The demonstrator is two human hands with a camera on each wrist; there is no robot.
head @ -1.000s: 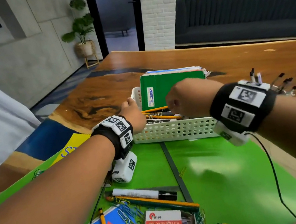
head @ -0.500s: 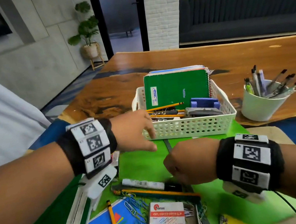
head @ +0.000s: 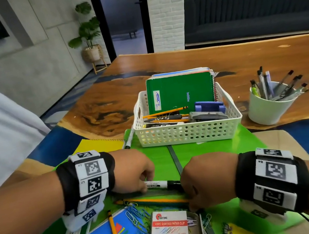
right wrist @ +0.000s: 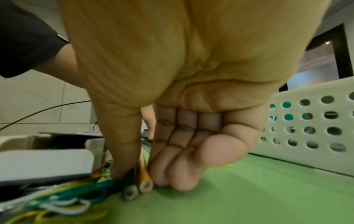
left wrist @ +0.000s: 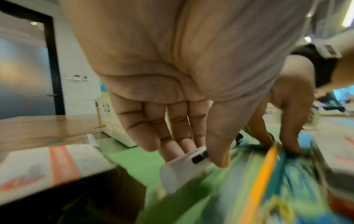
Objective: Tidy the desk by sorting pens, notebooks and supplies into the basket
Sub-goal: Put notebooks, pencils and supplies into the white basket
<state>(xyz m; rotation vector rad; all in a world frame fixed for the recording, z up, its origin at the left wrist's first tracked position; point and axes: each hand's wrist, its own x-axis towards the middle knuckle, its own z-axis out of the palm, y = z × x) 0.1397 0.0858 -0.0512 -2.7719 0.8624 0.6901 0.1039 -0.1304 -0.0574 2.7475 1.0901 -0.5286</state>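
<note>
We have both hands down on the green folder (head: 211, 148) that lies on the bench (head: 181, 60), each at one end of a thing that runs left to right in front of us. Our left hand (head: 132, 171) pinches the white barrel of the marker (head: 161, 183) between thumb and fingers (left wrist: 172, 144); its black capped end points toward our right hand (head: 204, 179). Nearer to us than the marker, the right hand's thumb and fingers (right wrist: 172, 171) close round the ends of two pencils: the yellow pencil (right wrist: 146, 183) and a darker pencil (right wrist: 130, 193) beside it. Their shafts run leftward, roughly parallel to the marker.

The white basket (head: 188, 133) stands straight ahead, beyond both hands, its long side facing us and roughly parallel with what we hold. So we judge each lift needs only a carry forward over the near wall, with little turning. The paper-clip box (head: 169, 226) and loose clips (head: 135, 219) lie just beside the pencils and could snag.
</note>
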